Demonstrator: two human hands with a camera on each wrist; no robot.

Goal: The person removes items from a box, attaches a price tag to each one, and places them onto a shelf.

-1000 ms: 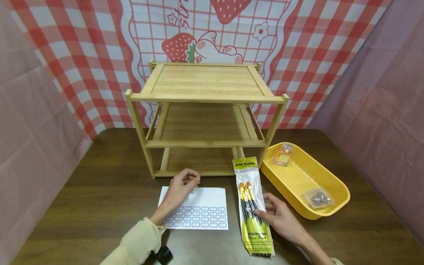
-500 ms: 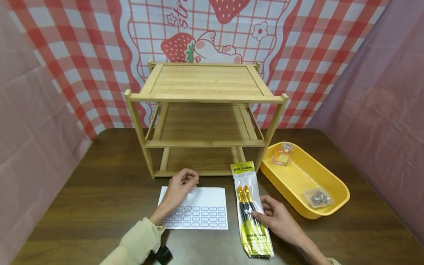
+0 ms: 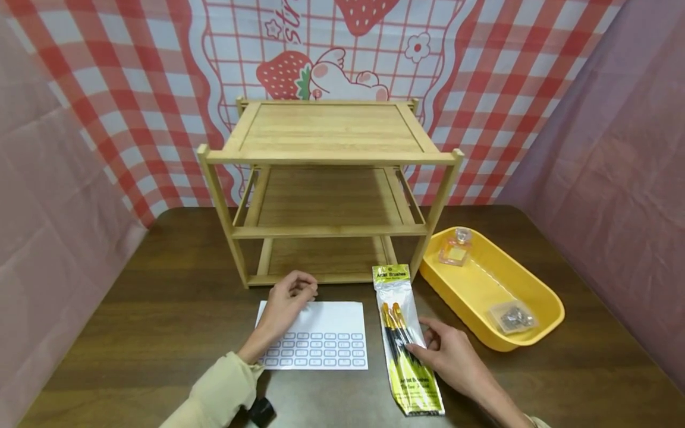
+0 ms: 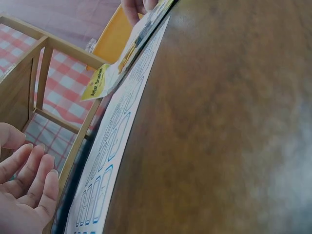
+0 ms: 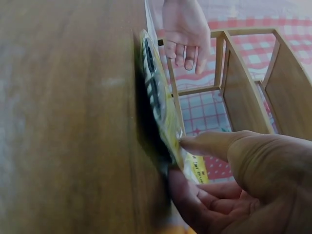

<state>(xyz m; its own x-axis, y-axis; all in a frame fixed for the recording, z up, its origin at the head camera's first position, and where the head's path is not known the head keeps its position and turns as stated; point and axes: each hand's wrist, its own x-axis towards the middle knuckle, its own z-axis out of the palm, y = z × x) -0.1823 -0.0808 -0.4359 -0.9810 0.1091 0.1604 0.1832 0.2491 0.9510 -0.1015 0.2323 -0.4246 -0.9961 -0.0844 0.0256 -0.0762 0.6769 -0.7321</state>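
Note:
My right hand pinches the right edge of a pack of artist brushes, thumb on top and fingers underneath. The pack is a clear and yellow-green sleeve with several dark-handled brushes showing through. In the right wrist view the pack is seen edge-on, close to the tabletop. My left hand is over the upper left of a white label sheet printted with rows of blue-outlined boxes. Its fingers are loosely bent in the left wrist view, with nothing between them.
A three-tier wooden shelf stands behind the sheet. On the right is a yellow tray holding a perfume bottle and a small clear box of metal pieces. A black object lies by the left sleeve.
The brush pack's top end has tipped down toward the table and slightly left, with the right hand still pinching it. My left hand has hardly moved.

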